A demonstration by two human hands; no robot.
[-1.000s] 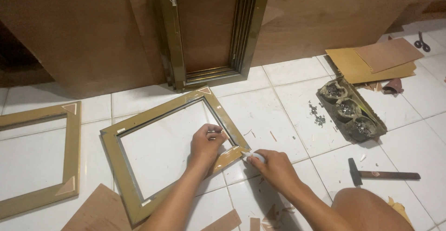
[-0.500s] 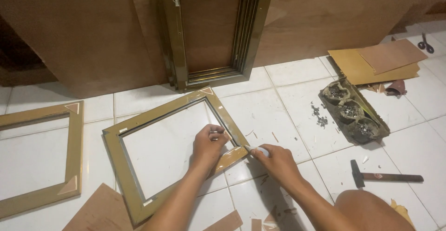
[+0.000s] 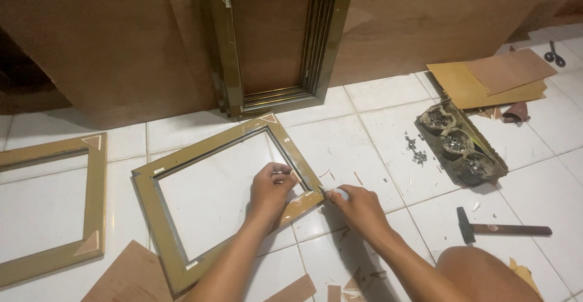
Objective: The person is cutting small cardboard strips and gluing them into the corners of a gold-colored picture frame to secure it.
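Gold frame [image 3: 182, 174] lies flat on floor tiles [image 3: 364, 138], unmoved since a second ago. Left hand [image 3: 270, 190] presses its near-right corner; right hand [image 3: 358, 208] stays beside it, pinching something small and pale. Hammer [image 3: 501, 229] right.

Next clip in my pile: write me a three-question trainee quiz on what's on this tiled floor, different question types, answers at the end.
1. True or false: the left hand rests on the near right corner of the gold frame lying flat on the tiles.
2. Multiple choice: what lies on the floor to the right of the right hand? A) a saw B) a hammer C) a paintbrush
3. Fill in: a stack of gold frames leans upright against the brown ____ board behind.

Key: 1 true; 2 B; 3 wooden. The right hand's fingertips pinch something small and pale at that frame corner; what it is cannot be told.
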